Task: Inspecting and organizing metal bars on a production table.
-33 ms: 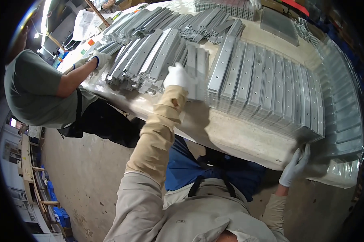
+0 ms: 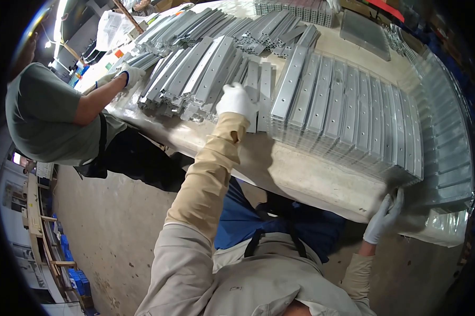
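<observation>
My left hand (image 2: 237, 101), in a white glove, is closed at the near end of a heap of grey metal profiles (image 2: 208, 71). Its fingers curl out of sight, so what they hold is unclear. Just right of it lie two loose metal profiles (image 2: 265, 89), side by side. Farther right stands a stack of clear plastic trays (image 2: 348, 145), with profiles with small holes (image 2: 329, 97) lying in rows on top. My gloved right hand (image 2: 383, 218) is open, its fingers stretched up against the table edge below the stack's near right corner.
More clear trays (image 2: 443, 131) stand at the table's right end. A flat clear tray (image 2: 365, 34) and stacked profiles (image 2: 292, 13) lie at the back. At the left, a co-worker (image 2: 58, 116) leans over the pale table (image 2: 306, 171), gloved hands by the heap.
My left hand has shifted slightly right. The loose profiles beside it, blurred before, now show sharply and slightly apart. My right hand stays in place.
</observation>
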